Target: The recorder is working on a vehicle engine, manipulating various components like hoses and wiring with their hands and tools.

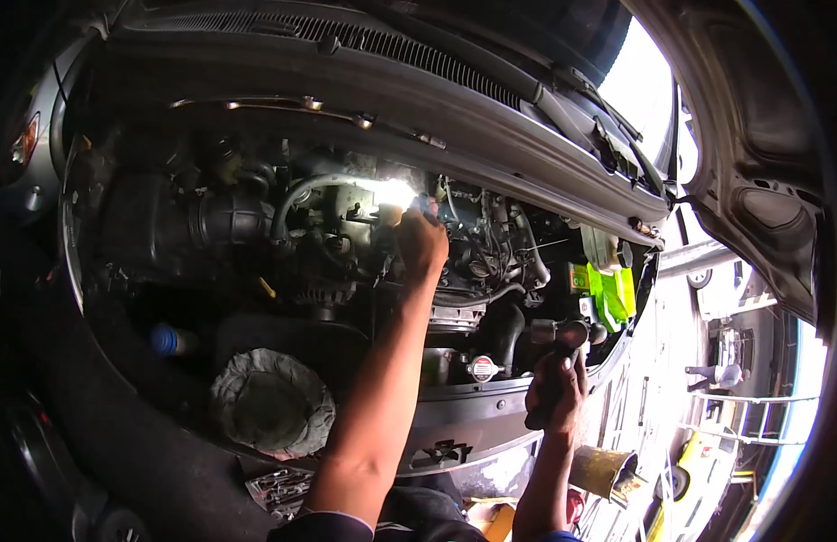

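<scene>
My left hand [425, 237] reaches deep into the engine bay, its fingers closed round a small dark flashlight [425, 204]. A bright glare spreads from it over the metal parts and a curved hose [301, 200] at the back of the engine [351, 221]. Nearer the front panel, my right hand [561, 390] grips a dark, pistol-shaped power tool [547, 397] with a rounded head. That tool is held above the front right of the bay, beside the radiator cap [482, 369]. Shadow hides much of its body and what the flashlight points at exactly.
Long wrenches [292, 106] lie on the ledge below the windscreen. A grey fabric hat [274, 404] rests front left, near loose tools [279, 490]. Bright yellow-green material [613, 296] sits at the right. The raised bonnet [771, 154] and a distant person [721, 375] are beyond.
</scene>
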### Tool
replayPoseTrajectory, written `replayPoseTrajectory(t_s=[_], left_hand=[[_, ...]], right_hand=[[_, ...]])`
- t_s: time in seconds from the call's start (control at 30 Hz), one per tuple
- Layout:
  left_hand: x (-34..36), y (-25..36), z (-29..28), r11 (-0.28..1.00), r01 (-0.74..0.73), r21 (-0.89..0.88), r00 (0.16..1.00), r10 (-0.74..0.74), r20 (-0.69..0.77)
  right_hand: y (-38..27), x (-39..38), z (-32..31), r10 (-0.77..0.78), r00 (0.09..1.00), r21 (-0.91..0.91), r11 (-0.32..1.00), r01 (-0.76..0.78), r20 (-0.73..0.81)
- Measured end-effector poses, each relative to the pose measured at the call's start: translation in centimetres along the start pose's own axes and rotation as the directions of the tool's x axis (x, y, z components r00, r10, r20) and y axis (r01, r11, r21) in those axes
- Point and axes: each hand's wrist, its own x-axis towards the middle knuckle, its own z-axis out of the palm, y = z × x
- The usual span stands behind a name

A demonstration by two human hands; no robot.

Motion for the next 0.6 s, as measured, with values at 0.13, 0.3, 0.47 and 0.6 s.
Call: replayPoseTrajectory(t_s=[0.13,0.3,0.47,0.6], left_hand=[[-1.7,1.8,0.4,0.999,0.049,0.004,0.998,-0.049,-0.047],[-2.8,1.4,-0.3,0.992,0.110,0.057,0.989,-0.104,-0.104],[-3.9,0.5,0.4,0.979,-0.001,0.206,0.995,0.021,-0.098],[-4.2,0.8,0.3,0.968,-0.020,0.250,0.991,0.053,-0.126]], right_hand=[[-0.5,-1.5,-0.7,0.019,1.000,-0.017,1.000,-0.019,-0.023],[-1.4,-1.6,0.9,0.037,0.998,-0.103,0.994,-0.031,0.050],[-2.4,-0.7,2.7,0.017,0.998,-0.184,0.983,-0.006,0.058],[-3.2,0.5,4.8,0.018,0.992,-0.253,0.967,0.015,0.125]])
